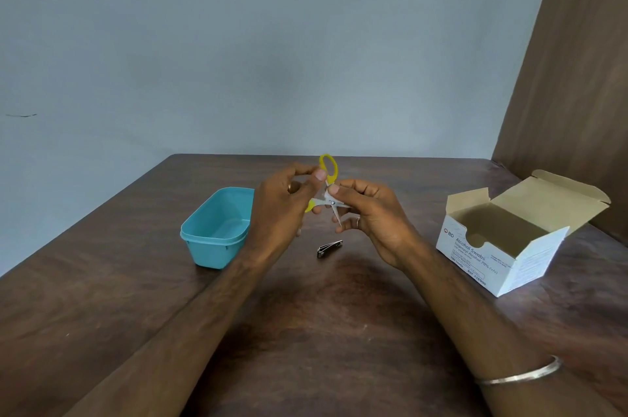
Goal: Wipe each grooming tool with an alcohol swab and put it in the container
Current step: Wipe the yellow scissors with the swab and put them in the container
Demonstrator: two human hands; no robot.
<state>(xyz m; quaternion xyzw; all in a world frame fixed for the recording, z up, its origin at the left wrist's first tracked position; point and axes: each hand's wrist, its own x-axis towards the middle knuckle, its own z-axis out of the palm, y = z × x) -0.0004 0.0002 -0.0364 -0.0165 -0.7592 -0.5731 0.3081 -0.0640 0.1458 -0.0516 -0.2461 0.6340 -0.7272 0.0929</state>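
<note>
Both hands hold small yellow-handled scissors above a brown table.

From the head camera, the scissors [329,194] are splayed open in the air: one yellow loop stands upward, a second yellow handle pokes out low beside the left palm, and the steel blades cross at a small pivot screw. The left hand [283,209] is closed around the handle end, its thumb pressed against the upper loop. The right hand [368,212] pinches a small white swab [327,196] on a blade between thumb and fingers, the other blade pointing down past its fingers. A metal nail clipper [329,248] lies on the table [323,314] just below the hands. The open teal container [217,229] sits left, the opened alcohol swab box [503,246] well to the right.
</note>
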